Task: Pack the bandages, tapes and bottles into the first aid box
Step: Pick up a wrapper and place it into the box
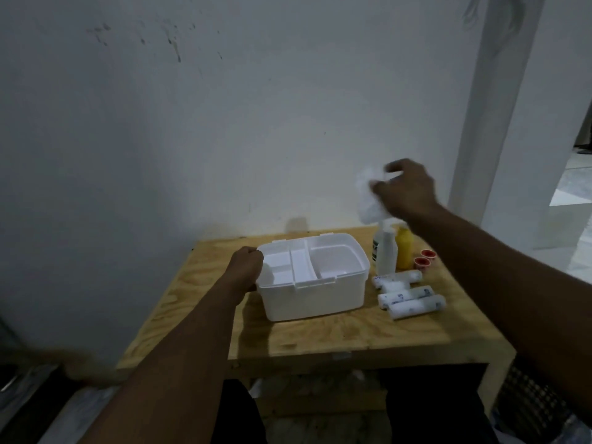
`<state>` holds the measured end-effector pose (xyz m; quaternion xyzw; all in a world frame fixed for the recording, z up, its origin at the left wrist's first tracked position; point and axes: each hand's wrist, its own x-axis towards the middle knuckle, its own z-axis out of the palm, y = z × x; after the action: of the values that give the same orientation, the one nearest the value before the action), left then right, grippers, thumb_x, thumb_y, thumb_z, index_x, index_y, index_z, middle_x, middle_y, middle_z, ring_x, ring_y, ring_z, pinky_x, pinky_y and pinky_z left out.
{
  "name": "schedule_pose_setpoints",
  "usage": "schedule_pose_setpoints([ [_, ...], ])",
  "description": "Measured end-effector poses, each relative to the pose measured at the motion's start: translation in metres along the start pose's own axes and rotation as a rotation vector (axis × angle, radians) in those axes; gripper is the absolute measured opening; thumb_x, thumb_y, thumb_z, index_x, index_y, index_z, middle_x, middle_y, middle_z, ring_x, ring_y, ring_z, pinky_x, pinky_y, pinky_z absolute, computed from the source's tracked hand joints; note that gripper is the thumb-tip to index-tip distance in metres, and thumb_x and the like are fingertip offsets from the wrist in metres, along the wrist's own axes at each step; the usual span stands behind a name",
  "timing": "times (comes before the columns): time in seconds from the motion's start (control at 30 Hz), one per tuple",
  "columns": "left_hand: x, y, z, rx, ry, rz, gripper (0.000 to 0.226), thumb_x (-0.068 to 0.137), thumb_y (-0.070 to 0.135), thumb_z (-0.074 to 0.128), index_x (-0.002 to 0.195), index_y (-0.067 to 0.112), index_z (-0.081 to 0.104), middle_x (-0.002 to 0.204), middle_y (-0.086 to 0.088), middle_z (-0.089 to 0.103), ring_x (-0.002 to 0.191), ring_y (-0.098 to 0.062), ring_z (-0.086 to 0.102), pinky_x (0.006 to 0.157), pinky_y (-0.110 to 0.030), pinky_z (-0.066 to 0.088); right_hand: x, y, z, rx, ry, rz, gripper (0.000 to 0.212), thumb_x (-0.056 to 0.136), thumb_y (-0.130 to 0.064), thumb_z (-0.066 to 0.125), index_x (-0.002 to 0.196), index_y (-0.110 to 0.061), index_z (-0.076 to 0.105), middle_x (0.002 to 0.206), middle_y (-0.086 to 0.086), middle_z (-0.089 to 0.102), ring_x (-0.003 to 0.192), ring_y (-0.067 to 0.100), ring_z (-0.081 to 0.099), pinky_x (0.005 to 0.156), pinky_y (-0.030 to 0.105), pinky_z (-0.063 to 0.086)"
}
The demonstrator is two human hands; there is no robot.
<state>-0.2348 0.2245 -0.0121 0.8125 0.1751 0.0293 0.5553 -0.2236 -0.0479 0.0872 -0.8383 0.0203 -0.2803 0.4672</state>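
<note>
While the box (314, 299) looks empty, left hand (246, 267) grips its rim | right hand (407, 187) holds a blurred packet (368, 200), perhaps bandage | rolls (413, 302), bottles (387, 254) unpacked

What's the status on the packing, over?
Left hand grips box edge. Right hand holds white packet aloft. Rolls, bottles on table. Box open, unobstructed.

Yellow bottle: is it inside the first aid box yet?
No, the yellow bottle stands on the table outside the first aid box, beside the white spray bottle.
</note>
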Motion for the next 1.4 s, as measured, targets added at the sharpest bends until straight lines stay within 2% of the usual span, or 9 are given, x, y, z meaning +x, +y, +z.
schedule_pose_setpoints([
  [0.3, 0.011, -0.003, 0.000, 0.014, 0.031, 0.007, 0.025, 0.100, 0.017, 0.040, 0.114, 0.007, 0.058, 0.107, -0.014, 0.058, 0.088, -0.027, 0.056, 0.065, -0.035, 0.053, -0.049, 0.009, 0.100, -0.544, -0.523, 0.077, 0.019, 0.085, -0.013, 0.064, 0.100, -0.007, 0.054, 0.113, 0.016, 0.062, 0.100, 0.030, 0.063, 0.072, 0.031, 0.046],
  [0.6, 0.024, -0.005, 0.003, 0.001, 0.046, 0.018, 0.024, 0.099, 0.019, 0.041, 0.110, 0.007, 0.058, 0.098, -0.010, 0.056, 0.085, -0.026, 0.054, 0.059, -0.030, 0.046, -0.040, 0.024, 0.129, -0.812, -0.799, 0.080, 0.037, 0.087, -0.012, 0.061, 0.122, -0.002, 0.059, 0.116, 0.013, 0.062, 0.107, 0.028, 0.060, 0.083, 0.033, 0.047],
  [0.7, 0.028, -0.007, 0.003, -0.007, 0.054, 0.016, 0.023, 0.099, 0.021, 0.041, 0.108, 0.009, 0.058, 0.097, -0.008, 0.056, 0.086, -0.026, 0.054, 0.061, -0.031, 0.046, -0.037, 0.023, 0.136, -0.862, -0.889, 0.082, 0.044, 0.088, -0.013, 0.060, 0.129, 0.001, 0.055, 0.096, 0.013, 0.057, 0.097, 0.029, 0.056, 0.089, 0.036, 0.048],
  [0.87, 0.032, -0.011, 0.003, -0.023, 0.073, 0.021, 0.019, 0.096, 0.023, 0.042, 0.098, 0.013, 0.058, 0.094, -0.005, 0.057, 0.088, -0.027, 0.054, 0.064, -0.031, 0.045, -0.028, 0.012, 0.134, -0.746, -1.011, 0.210, 0.045, 0.095, -0.004, 0.046, 0.139, 0.007, 0.042, 0.123, 0.018, 0.057, 0.089, 0.023, 0.053, 0.093, 0.034, 0.045],
  [1.0, 0.033, -0.011, 0.003, -0.011, 0.085, 0.029, 0.018, 0.095, 0.023, 0.043, 0.092, 0.015, 0.058, 0.096, -0.006, 0.058, 0.091, -0.029, 0.056, 0.069, -0.034, 0.047, -0.021, 0.012, 0.134, -0.564, -1.137, 0.359, 0.018, 0.096, 0.000, 0.044, 0.094, 0.006, 0.061, 0.084, 0.011, 0.058, 0.069, 0.020, 0.053, 0.080, 0.034, 0.046],
  [1.13, 0.034, -0.011, 0.002, -0.016, 0.109, 0.048, 0.019, 0.094, 0.021, 0.045, 0.084, 0.013, 0.059, 0.092, -0.008, 0.060, 0.087, -0.030, 0.055, 0.075, -0.039, 0.048, -0.028, 0.010, 0.134, -0.421, -1.145, 0.352, 0.020, 0.093, 0.000, 0.051, 0.074, -0.004, 0.054, 0.081, 0.009, 0.056, 0.067, 0.018, 0.053, 0.060, 0.027, 0.047],
  [1.23, 0.035, -0.012, 0.001, -0.030, 0.122, 0.044, 0.019, 0.092, 0.021, 0.046, 0.082, 0.012, 0.060, 0.089, -0.008, 0.060, 0.086, -0.030, 0.056, 0.075, -0.039, 0.048, -0.026, 0.010, 0.126, -0.176, -1.037, 0.449, 0.010, 0.095, 0.005, 0.048, 0.097, 0.002, 0.057, 0.083, 0.009, 0.057, 0.065, 0.014, 0.053, 0.049, 0.021, 0.051],
  [1.3, 0.034, -0.012, 0.001, -0.042, 0.120, 0.042, 0.019, 0.092, 0.022, 0.047, 0.082, 0.013, 0.060, 0.090, -0.008, 0.060, 0.088, -0.031, 0.056, 0.076, -0.040, 0.049, -0.022, 0.011, 0.117, -0.010, -0.966, 0.504, 0.029, 0.099, 0.002, 0.040, 0.123, 0.014, 0.051, 0.097, 0.021, 0.065, 0.067, 0.020, 0.058, 0.060, 0.027, 0.056],
  [1.4, 0.034, -0.012, 0.002, -0.063, 0.124, 0.038, 0.018, 0.094, 0.023, 0.048, 0.082, 0.017, 0.061, 0.091, -0.006, 0.061, 0.092, -0.032, 0.059, 0.079, -0.041, 0.053, -0.007, 0.008, 0.087, 0.144, -0.756, 0.473, 0.030, 0.100, -0.003, 0.043, 0.123, 0.013, 0.052, 0.098, 0.030, 0.067, 0.065, 0.026, 0.062, 0.062, 0.033, 0.055],
])
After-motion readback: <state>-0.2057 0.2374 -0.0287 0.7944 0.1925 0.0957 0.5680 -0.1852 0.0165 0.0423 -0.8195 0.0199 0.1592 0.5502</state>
